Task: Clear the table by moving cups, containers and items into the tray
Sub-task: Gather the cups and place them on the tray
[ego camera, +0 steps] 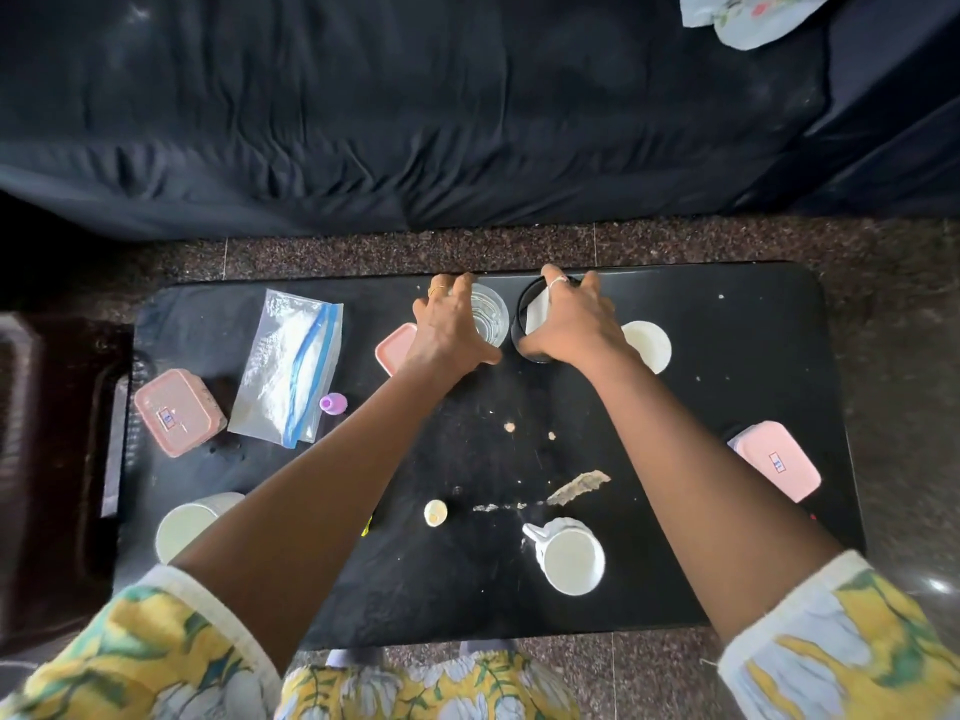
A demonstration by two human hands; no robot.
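- While both arms reach straight out, forearms bare below flowered sleeves (841,646), I see the two hands side by side at the far edge of the black table (727,324).
- The left hand (451,324) lies palm down. Its fingers curl over the far side of a clear glass (492,317) and its thumb hooks round the near side, so it grips the glass.
- The right hand (571,324) wraps a black cup (525,332) in the same way, thumb near and fingers over the far rim. Something white shows inside the cup (I cannot tell what).
- Glass and cup stand upright, just beside each other.
- Near the left wrist lies a pink lid (395,348); a white cup (649,345) stands just right of the right hand.
- Further left are a zip bag (288,366), a small purple bottle (332,403) and a pink box (179,412).
- Nearer me: a pale cup (184,530) partly under the left arm, a white mug (571,556), crumbs (579,484), and a second pink box (776,459) at the right.
- A dark brown tray (57,459) sits off the table's left end (blurred).
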